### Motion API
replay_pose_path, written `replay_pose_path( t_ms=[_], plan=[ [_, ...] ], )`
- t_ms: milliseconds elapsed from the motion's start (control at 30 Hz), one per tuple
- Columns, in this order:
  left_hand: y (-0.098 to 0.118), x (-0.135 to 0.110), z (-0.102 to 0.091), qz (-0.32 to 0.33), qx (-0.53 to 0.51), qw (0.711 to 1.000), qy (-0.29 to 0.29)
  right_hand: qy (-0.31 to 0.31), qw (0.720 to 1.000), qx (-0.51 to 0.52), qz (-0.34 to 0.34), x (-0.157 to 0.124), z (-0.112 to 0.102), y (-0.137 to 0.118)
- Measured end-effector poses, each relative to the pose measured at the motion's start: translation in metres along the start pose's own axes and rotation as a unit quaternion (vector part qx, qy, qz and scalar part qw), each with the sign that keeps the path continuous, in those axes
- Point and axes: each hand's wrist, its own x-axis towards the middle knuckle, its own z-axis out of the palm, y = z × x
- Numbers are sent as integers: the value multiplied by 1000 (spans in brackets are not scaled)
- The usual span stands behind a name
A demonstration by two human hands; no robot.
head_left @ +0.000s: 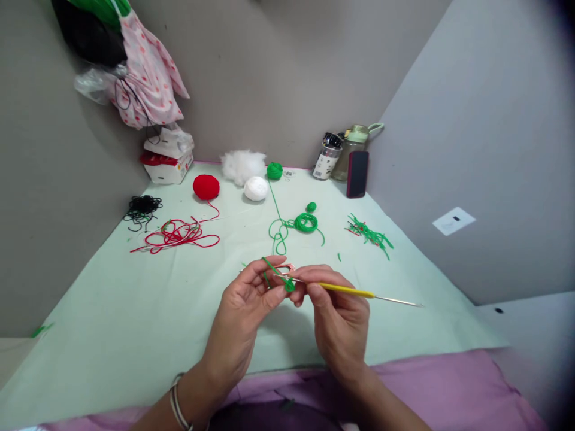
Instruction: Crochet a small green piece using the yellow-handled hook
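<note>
My left hand (245,311) pinches a small piece of green crochet (290,285) between thumb and fingers, with a green strand running over its index finger. My right hand (339,317) is closed around the yellow handle of a crochet hook (345,290). One metal tip of the hook reaches left to the green piece; the other points right, free. Just behind the fingers, partly hidden, lie scissors with pinkish handles (287,267). Farther back on the table is a loose coil of green yarn (306,222), with a small green ball (311,207) beside it.
Toward the back stand a red yarn ball (206,187), a white ball (256,188), white stuffing (243,166) and a green ball (274,170). Tangled red yarn (179,234) and black yarn (142,209) lie left. Green scraps (371,234), a phone (357,174) and a bottle (353,152) are right.
</note>
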Motion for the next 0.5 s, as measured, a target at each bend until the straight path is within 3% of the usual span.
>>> replay_pose_path(
  t_ms=[300, 500],
  plan=[
    [2, -6, 2, 9, 15, 1000, 0, 10, 997, -61, -55, -1, -1, 4],
    [1, -5, 3, 10, 11, 1000, -3, 1, 978, -152, -144, -5, 1, 1]
  ],
)
